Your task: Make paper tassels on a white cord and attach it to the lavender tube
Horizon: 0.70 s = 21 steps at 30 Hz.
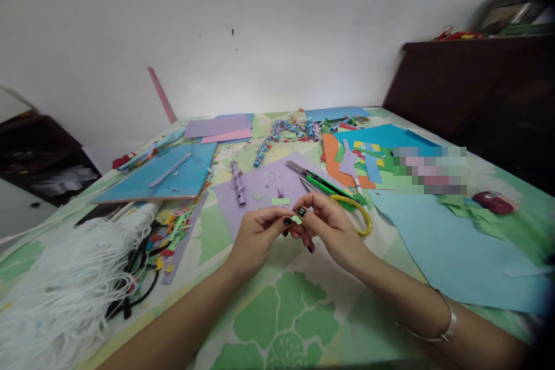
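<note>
A small piece of light green paper (296,219) is pinched between the fingertips of my left hand (262,237) and my right hand (332,228). Both hands are closed and meet over the front edge of a lilac paper sheet (225,196). Just beyond them lie a green paper strip (281,201) and a white cord (273,178) with a curled end. A rolled purple paper tube (238,185) rests to their left. Near my right hand are a green utility knife (323,182) and scissors with a yellow handle (367,222).
A heap of white cord (73,277) covers the left front. Behind it lies a blue board (165,170). Paper scraps (173,237) are strewn beside the cord. A decorated paper chain (277,130) lies at the back. Light blue paper (451,248) spreads at right, near a dark red object (493,202).
</note>
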{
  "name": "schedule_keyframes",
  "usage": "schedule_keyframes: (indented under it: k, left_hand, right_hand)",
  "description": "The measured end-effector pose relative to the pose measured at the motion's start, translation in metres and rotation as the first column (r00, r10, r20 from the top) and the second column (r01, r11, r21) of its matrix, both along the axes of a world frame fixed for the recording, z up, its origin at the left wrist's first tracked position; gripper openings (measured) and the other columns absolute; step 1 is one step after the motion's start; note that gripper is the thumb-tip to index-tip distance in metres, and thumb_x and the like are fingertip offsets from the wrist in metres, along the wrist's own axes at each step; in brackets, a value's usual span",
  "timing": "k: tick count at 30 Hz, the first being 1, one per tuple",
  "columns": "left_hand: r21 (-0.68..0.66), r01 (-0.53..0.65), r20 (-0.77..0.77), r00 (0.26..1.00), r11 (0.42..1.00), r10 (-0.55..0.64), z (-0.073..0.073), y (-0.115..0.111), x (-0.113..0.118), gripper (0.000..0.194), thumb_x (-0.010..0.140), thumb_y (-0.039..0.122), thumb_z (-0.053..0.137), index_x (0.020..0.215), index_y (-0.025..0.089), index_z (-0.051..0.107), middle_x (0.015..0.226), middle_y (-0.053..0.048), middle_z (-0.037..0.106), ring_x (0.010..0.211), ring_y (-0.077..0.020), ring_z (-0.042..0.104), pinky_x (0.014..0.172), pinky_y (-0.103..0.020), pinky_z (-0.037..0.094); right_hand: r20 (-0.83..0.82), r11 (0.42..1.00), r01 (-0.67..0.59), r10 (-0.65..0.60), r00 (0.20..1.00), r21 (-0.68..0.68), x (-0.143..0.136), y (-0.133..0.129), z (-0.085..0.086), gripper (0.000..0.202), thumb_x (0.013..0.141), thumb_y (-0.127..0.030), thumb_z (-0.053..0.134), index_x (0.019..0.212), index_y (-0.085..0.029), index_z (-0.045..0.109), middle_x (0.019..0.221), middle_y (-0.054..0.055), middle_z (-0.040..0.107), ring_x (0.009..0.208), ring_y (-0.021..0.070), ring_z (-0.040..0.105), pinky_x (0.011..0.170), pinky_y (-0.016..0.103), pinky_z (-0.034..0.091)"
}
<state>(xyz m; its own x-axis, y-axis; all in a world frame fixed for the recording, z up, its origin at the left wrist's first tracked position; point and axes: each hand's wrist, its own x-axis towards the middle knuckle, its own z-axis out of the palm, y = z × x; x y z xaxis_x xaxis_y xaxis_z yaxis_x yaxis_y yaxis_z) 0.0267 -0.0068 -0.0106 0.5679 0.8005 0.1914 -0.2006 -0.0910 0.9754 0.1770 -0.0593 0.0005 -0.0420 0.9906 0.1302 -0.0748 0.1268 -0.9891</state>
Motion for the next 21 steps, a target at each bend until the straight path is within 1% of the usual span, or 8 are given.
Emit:
schedule_keyframes:
  k: [4, 7, 12, 16, 18, 21]
  left_hand:
    - [-0.006, 0.018, -0.026, 0.999, 1.000, -0.018, 0.005, -0.002, 0.001, 0.017, 0.081, 0.031, 0.070, 0.080, 0.014, 0.075, 0.063, -0.004, 0.068, 0.060, -0.0133, 0.061, 0.061, -0.024, 0.047]
    - [-0.010, 0.037, -0.032, 0.999, 0.999, -0.038, 0.006, -0.002, 0.001, 0.017, 0.081, 0.030, 0.069, 0.083, 0.014, 0.076, 0.065, -0.004, 0.068, 0.062, -0.0140, 0.062, 0.063, -0.025, 0.049]
    - [-0.024, 0.025, -0.068, 0.997, 0.999, -0.027, 0.004, -0.002, 0.000, 0.022, 0.078, 0.034, 0.072, 0.084, 0.013, 0.076, 0.067, -0.006, 0.070, 0.064, -0.0165, 0.064, 0.065, -0.027, 0.051]
    - [-0.026, 0.025, -0.073, 0.997, 0.999, -0.027, 0.003, 0.000, -0.001, 0.018, 0.078, 0.031, 0.072, 0.082, 0.014, 0.077, 0.065, -0.006, 0.071, 0.061, -0.0148, 0.064, 0.061, -0.025, 0.050]
    - [-0.043, 0.035, -0.061, 0.997, 0.998, -0.037, 0.003, 0.002, -0.002, 0.016, 0.077, 0.029, 0.073, 0.081, 0.014, 0.076, 0.064, -0.006, 0.071, 0.059, -0.0138, 0.063, 0.060, -0.024, 0.049]
    - [-0.088, 0.067, -0.038, 0.997, 0.994, -0.071, 0.005, 0.004, -0.005, 0.014, 0.073, 0.026, 0.077, 0.078, 0.013, 0.075, 0.065, -0.006, 0.071, 0.058, -0.0130, 0.063, 0.060, -0.024, 0.051]
  right_hand:
    - [0.006, 1.000, -0.022, 0.022, 1.000, -0.010, 0.000, 0.001, -0.003, 0.026, 0.089, -0.045, 0.049, 0.087, -0.020, 0.047, 0.062, -0.003, 0.056, 0.044, 0.0069, 0.048, 0.040, 0.019, 0.039]
    - [0.011, 1.000, -0.022, 0.022, 1.000, -0.010, 0.001, 0.003, -0.004, 0.026, 0.088, -0.045, 0.050, 0.086, -0.019, 0.048, 0.060, -0.003, 0.056, 0.042, 0.0068, 0.047, 0.039, 0.018, 0.037]
    - [0.004, 0.999, -0.020, 0.021, 1.000, -0.039, 0.001, 0.004, -0.002, 0.026, 0.087, -0.044, 0.052, 0.084, -0.019, 0.049, 0.057, -0.004, 0.056, 0.038, 0.0054, 0.041, 0.036, 0.017, 0.032]
    - [-0.034, 0.995, -0.049, 0.046, 0.998, -0.086, 0.001, 0.004, -0.001, 0.027, 0.086, -0.045, 0.053, 0.082, -0.019, 0.050, 0.056, -0.004, 0.057, 0.036, 0.0044, 0.037, 0.035, 0.017, 0.027]
    - [-0.051, 0.994, -0.062, 0.057, 0.997, -0.093, 0.004, 0.005, 0.000, 0.026, 0.085, -0.044, 0.055, 0.084, -0.019, 0.051, 0.057, -0.004, 0.058, 0.037, 0.0051, 0.040, 0.035, 0.017, 0.029]
    - [-0.074, 0.991, -0.091, 0.084, 0.994, -0.096, 0.010, 0.006, 0.004, 0.025, 0.078, -0.037, 0.065, 0.090, -0.017, 0.056, 0.063, -0.002, 0.060, 0.045, 0.0068, 0.049, 0.041, 0.019, 0.038]
